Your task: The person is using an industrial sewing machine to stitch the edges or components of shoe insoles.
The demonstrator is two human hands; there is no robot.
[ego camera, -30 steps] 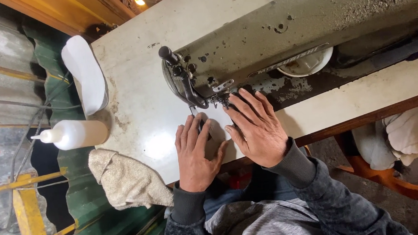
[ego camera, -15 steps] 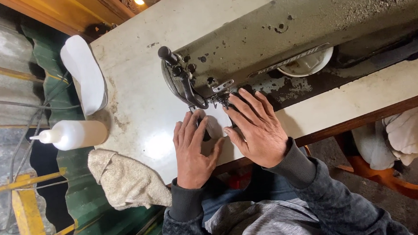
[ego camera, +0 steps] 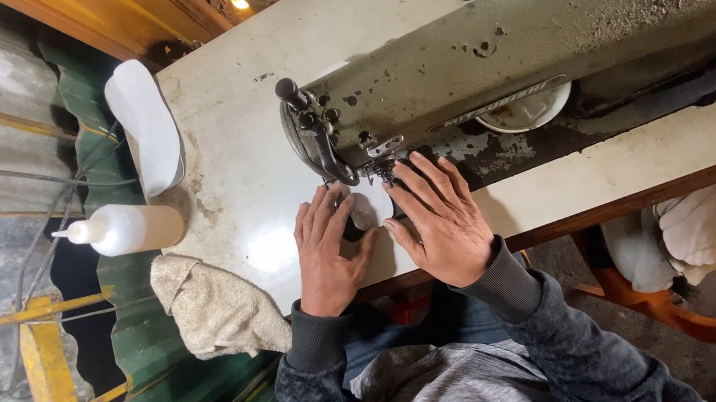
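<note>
A worn grey-green sewing machine (ego camera: 532, 54) lies across the cream table (ego camera: 228, 151). Under its needle area (ego camera: 381, 172) sits a small white piece of material (ego camera: 367, 209). My left hand (ego camera: 326, 249) lies flat on the table with its fingers pressing the piece's left side. My right hand (ego camera: 439, 220) lies flat on the piece's right side, fingertips close to the needle. Both hands have spread fingers and grip nothing. Most of the piece is hidden beneath them.
At the table's left edge are a white shoe-sole-shaped piece (ego camera: 147, 127), a white squeeze bottle (ego camera: 125, 230) and a beige rag (ego camera: 210, 308). Green corrugated sheet (ego camera: 146, 358) and a yellow frame (ego camera: 46, 365) lie below left. White bundles (ego camera: 696, 232) rest at right.
Both hands have stayed pressed on the white piece by the needle; only a slight shift of the fingers shows.
</note>
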